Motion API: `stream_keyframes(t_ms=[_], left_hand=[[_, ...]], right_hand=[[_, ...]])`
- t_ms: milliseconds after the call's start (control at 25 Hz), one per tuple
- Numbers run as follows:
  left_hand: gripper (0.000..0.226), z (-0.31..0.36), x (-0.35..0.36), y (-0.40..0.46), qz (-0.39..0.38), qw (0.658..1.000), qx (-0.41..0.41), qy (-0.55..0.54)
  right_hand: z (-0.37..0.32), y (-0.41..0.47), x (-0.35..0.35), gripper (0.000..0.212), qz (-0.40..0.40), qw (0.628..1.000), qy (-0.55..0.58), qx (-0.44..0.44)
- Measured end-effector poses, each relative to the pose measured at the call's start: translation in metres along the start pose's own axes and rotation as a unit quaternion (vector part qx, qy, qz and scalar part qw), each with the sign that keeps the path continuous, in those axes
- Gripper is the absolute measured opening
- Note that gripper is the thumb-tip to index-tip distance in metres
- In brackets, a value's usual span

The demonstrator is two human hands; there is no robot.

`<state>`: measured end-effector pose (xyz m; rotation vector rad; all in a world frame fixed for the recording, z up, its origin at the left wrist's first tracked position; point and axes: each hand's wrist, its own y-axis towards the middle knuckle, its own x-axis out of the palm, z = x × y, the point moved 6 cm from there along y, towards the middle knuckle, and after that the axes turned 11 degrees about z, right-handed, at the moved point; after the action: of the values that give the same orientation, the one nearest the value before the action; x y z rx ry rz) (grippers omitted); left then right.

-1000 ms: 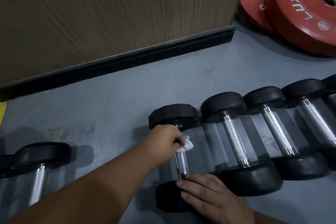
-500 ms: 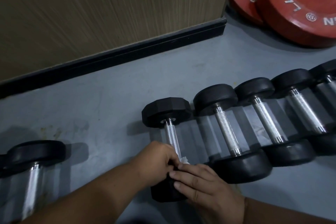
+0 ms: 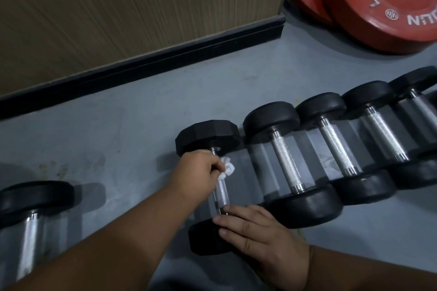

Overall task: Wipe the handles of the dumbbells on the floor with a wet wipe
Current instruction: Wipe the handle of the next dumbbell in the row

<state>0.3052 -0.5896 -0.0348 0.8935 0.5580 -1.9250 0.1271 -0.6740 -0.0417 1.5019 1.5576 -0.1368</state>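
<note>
Left arm bare, reaching in long from the lower left, forearm stretched forward and up to the right. Left hand (image 3: 199,168) knuckles-up, fingers curled tight round a crumpled white wet wipe (image 3: 226,168) and the far end of the handle (image 3: 221,192), close under the far head of the dumbbell. Right forearm enters from the lower right corner. Right hand (image 3: 259,231) lies palm-down, fingers straight and together, pointing left, flat on the near dumbbell head (image 3: 204,238); index fingertip touches the near end of the handle.
</note>
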Motion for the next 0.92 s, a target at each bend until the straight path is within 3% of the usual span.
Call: stream_keyframes(t_ms=[240, 320, 520, 720, 800, 920], left_hand=[[0.02, 0.003, 0.014, -0.045, -0.225, 0.974, 0.033, 0.009], [0.019, 0.008, 0.014, -0.041, -0.218, 0.973, 0.06, 0.042], [0.022, 0.007, 0.0, 0.007, -0.054, 0.996, 0.041, 0.049], [0.021, 0.007, 0.003, 0.004, -0.017, 1.0, 0.016, 0.017], [0.019, 0.005, 0.003, -0.009, -0.024, 0.999, 0.025, 0.01], [0.019, 0.01, 0.011, -0.034, -0.113, 0.991, 0.072, 0.02]], right_hand=[[0.001, 0.003, -0.001, 0.045, 0.012, 1.0, 0.004, -0.001], [0.0, 0.001, 0.0, 0.047, 0.014, 1.0, 0.002, -0.002], [-0.001, 0.004, -0.002, 0.038, 0.013, 1.0, 0.0, -0.005], [-0.002, 0.004, -0.003, 0.039, 0.021, 1.0, 0.002, -0.005], [-0.001, 0.004, -0.002, 0.041, 0.023, 1.0, 0.001, -0.006], [0.002, 0.003, -0.001, 0.046, 0.013, 1.0, 0.007, 0.003]])
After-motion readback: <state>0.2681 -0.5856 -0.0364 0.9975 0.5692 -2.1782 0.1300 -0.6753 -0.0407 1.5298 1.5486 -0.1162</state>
